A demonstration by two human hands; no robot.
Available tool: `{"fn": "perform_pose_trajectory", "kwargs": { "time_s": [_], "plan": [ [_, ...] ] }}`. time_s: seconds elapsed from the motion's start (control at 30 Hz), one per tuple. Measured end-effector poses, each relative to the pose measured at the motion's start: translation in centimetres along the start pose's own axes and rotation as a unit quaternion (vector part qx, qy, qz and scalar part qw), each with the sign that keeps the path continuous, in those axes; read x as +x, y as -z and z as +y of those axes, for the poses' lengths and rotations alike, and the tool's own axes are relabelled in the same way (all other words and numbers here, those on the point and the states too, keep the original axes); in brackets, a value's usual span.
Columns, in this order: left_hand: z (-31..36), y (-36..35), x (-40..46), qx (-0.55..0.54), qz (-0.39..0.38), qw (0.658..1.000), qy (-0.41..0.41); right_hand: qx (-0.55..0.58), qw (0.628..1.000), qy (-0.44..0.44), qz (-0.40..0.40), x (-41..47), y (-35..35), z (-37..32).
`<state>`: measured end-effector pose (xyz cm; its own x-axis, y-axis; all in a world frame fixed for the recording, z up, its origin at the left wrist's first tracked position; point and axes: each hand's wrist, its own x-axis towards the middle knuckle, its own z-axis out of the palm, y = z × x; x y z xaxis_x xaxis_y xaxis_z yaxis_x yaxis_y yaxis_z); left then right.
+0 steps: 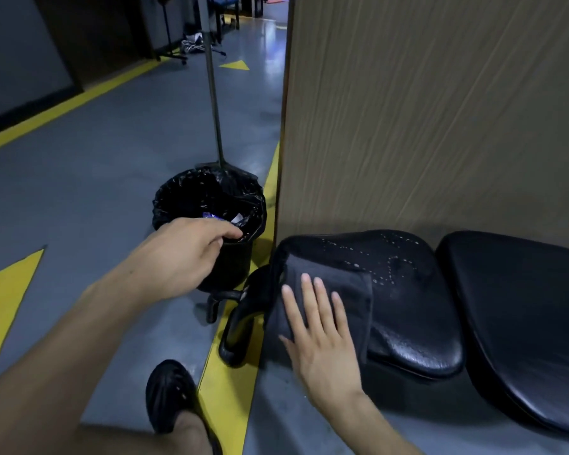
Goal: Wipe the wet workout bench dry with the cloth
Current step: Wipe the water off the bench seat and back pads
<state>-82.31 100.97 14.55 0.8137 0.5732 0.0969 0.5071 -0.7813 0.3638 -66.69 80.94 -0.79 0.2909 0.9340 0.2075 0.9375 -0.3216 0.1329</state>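
The person's right hand (322,333) presses flat, fingers spread, on the dark cloth (329,303) at the black bench pad's (418,323) near-left end, apparently spreading pressure before reaching the water droplets (388,267), while the left hand (191,251) hangs loosely curled, empty, over the lined bin (207,205).

Glossy, grained black leatherette bench (418,326) beaded with droplets; matt, soft cloth (349,290); wood-grain panel (440,110); shiny plastic bin liner (207,195).

Right hand (322,336) flat on cloth (342,290), wet bench (408,290).
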Motion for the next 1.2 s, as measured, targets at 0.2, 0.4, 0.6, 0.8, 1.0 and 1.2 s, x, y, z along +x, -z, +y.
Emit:
{"fn": "perform_pose_trajectory", "kwargs": {
  "time_s": [0.2, 0.4, 0.6, 0.8, 1.0, 1.2],
  "plan": [
    [-0.2, 0.1, 0.7, -0.036, 0.012, 0.999, 0.010, 0.091, 0.990, 0.014, -0.102, 13.7, 2.2, 0.5],
    [-0.7, -0.7, 1.6, -0.037, -0.011, 0.999, 0.003, 0.102, 0.992, 0.062, -0.038, 8.0, 2.4, -0.7],
    [0.3, -1.3, 2.8, -0.048, -0.026, 0.998, 0.006, 0.087, 0.985, 0.136, -0.059, 7.9, 2.4, 0.7],
    [-0.3, -1.6, 2.0, -0.064, -0.027, 0.997, 0.026, 0.148, 0.979, 0.015, -0.141, 17.4, 2.2, 4.4],
    [-1.1, -1.9, 1.7, -0.060, -0.051, 0.997, 0.022, 0.169, 0.952, -0.189, -0.171, 16.0, 3.2, 16.0],
    [-0.3, -2.6, 3.4, -0.038, -0.059, 0.997, 0.013, 0.162, 0.974, -0.126, -0.095, 16.5, 1.7, 9.4]
  ]
}}
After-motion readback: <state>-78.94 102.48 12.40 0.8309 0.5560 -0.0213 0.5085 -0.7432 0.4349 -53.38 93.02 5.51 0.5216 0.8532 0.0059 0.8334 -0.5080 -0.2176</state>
